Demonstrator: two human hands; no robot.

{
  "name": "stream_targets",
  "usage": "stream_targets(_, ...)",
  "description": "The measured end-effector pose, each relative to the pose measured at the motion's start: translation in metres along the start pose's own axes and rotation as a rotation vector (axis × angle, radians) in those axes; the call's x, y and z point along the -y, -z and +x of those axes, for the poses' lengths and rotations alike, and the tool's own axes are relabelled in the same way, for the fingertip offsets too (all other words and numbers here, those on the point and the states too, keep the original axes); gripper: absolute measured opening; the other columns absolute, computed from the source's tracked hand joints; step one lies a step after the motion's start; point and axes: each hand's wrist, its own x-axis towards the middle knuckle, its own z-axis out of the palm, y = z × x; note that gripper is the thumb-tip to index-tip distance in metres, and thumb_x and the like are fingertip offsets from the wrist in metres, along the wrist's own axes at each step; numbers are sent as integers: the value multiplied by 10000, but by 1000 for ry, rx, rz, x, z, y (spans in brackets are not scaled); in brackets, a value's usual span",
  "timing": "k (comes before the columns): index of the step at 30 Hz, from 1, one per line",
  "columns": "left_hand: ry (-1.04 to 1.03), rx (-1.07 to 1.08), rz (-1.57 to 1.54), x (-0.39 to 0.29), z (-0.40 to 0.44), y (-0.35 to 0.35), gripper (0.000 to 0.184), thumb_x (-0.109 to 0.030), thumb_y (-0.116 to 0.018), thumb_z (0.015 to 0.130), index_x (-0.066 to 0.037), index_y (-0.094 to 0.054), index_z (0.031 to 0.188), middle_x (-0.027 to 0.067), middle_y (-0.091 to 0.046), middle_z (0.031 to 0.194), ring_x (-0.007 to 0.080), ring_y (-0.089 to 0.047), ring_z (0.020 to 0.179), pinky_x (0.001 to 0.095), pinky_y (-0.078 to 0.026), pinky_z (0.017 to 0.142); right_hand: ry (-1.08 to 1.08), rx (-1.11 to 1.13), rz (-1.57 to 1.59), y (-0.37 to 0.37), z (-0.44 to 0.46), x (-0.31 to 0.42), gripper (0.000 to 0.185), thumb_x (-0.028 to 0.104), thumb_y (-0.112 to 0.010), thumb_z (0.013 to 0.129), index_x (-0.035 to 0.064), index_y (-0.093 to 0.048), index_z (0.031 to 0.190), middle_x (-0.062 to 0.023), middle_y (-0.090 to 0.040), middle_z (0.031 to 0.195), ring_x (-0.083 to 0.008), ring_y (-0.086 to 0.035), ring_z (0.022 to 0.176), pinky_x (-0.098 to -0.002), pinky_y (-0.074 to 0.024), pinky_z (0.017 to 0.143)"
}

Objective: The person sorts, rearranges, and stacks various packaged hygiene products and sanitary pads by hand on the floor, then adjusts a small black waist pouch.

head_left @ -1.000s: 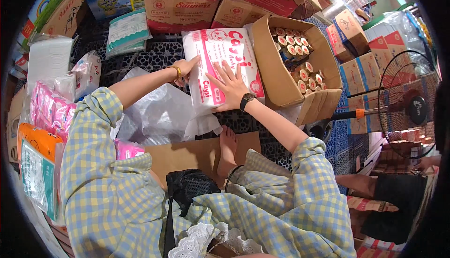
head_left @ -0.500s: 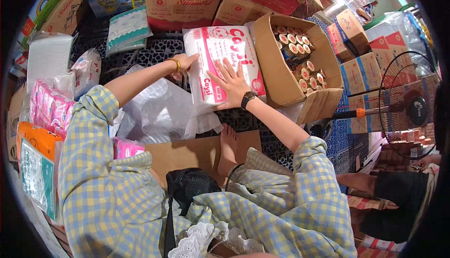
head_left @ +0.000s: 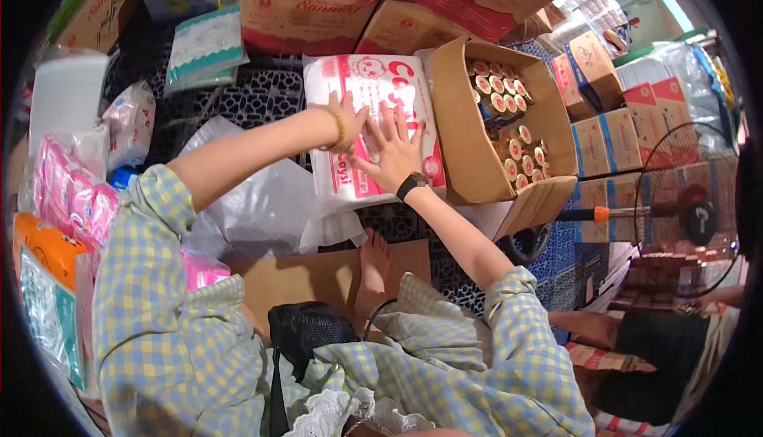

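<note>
A white and pink plastic pack printed "Caysi Baby" lies flat in front of me, beside an open carton. My left hand, with a gold bracelet at the wrist, rests on the pack's middle, fingers apart. Spread flat on the same pack, just to the right, is my right hand, with a dark watch on the wrist. The two hands nearly touch. A crumpled clear plastic bag lies left of the pack and partly beneath my left forearm.
The open carton holds several gold-lidded jars. Sunnest boxes stand behind. Pink packs lie at left. A black fan and another person's legs are at right. Flattened cardboard lies by my foot.
My left hand has moved right from the pack's left edge onto its middle, and its fingers have spread. My right hand stays flat on the pack. The view has shifted slightly.
</note>
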Motion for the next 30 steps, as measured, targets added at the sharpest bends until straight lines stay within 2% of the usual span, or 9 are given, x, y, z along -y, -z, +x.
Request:
stream_targets(2,-4,212,138,-7,14,10,885,-416,-631,655,-150,-124,1331,171,-86,1368,403,-143,1234,593,-249,898,20,31,4,2,3,1,742,548,-493,676,184,-291,1290,-109,-201,1355,-314,-162,1251,-631,-88,919)
stream_targets(6,135,272,120,-31,21,26,924,-447,-629,627,-120,-124,1329,161,-119,1366,387,-152,1234,556,-232,932,13,26,16,-2,3,0,691,508,-518,664,169,-371,1247,-103,-228,1345,-314,-148,1255,-637,-85,917)
stream_targets(11,258,349,233,-55,30,40,798,-361,-555,690,-87,-145,1318,156,-159,1354,366,-202,1217,523,-248,941,-158,379,373,-13,-1,-13,475,452,-549,671,122,-565,1012,-133,-406,1221,-284,-353,1147,-546,-207,927)
stream_targets(12,284,365,270,-58,33,42,774,-344,-540,702,-81,-149,1315,155,-167,1352,362,-213,1213,517,-251,943,-151,374,390,-16,-3,-15,475,452,-549,671,122,-565,1012,-133,-406,1221,-284,-353,1147,-546,-207,927)
stream_targets(14,325,407,338,-64,37,45,724,-310,-511,727,-68,-157,1311,153,-183,1347,354,-233,1206,504,-257,947,-26,120,320,-22,-5,-19,524,382,-561,691,65,-488,1103,-160,-480,1129,-316,-437,1034,-376,-270,937)
stream_targets(18,377,512,498,-76,45,47,626,-241,-452,778,-42,-173,1302,150,-215,1338,337,-273,1193,478,-270,955,-25,61,254,-22,-2,-14,557,362,-578,694,83,-416,1148,-115,-410,1210,-262,-381,1107,-349,-231,971)
stream_targets(19,389,540,549,-79,47,47,602,-224,-438,790,-35,-177,1299,149,-222,1335,333,-283,1190,471,-273,957,-70,51,535,-5,7,-5,589,357,-579,698,77,-373,1174,-106,-384,1228,-244,-360,1124,-345,-221,978)
stream_targets(24,420,717,807,-94,62,51,485,-138,-364,853,-3,-198,1288,144,-262,1324,312,-333,1173,439,-289,967,-58,118,619,-10,-5,-39,584,343,-582,695,74,-380,1172,-112,-383,1229,-253,-353,1131,-347,-223,978)
stream_targets(30,440,983,681,-92,112,58,428,-114,-334,866,36,-239,1255,179,-321,1282,349,-415,1101,448,-378,900,-41,120,724,-27,11,-74,578,326,-586,692,70,-387,1170,-119,-381,1229,-263,-345,1140,-350,-226,979)
